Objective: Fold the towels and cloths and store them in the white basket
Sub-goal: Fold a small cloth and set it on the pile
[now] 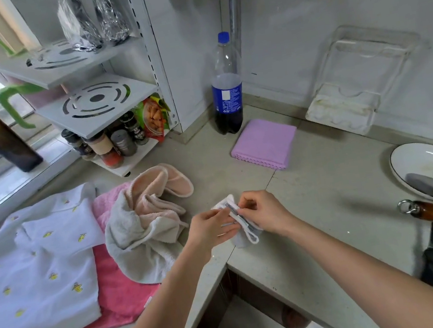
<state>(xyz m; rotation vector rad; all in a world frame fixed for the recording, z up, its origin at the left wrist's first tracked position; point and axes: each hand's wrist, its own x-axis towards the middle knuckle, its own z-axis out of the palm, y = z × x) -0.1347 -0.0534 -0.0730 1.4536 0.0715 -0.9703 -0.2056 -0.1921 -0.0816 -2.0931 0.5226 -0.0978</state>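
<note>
Both hands, left [211, 229] and right [264, 212], are pinching a small white cloth [241, 227] just above the counter [330, 202], seemingly bringing its edges together for a fold, while a folded purple cloth [264, 143] is lying by the bottle [226, 84], probably awaiting storage

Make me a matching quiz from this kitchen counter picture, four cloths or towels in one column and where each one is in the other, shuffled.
Things:
1. purple cloth
2. small white cloth
3. banana-print cloth
4. grey and peach towel

Places:
A. pinched between the left hand and right hand
B. spread over the pink towel, far left
C. folded beside the cola bottle
D. crumpled in the middle of the counter

Pairs: 1-C, 2-A, 3-B, 4-D
</note>
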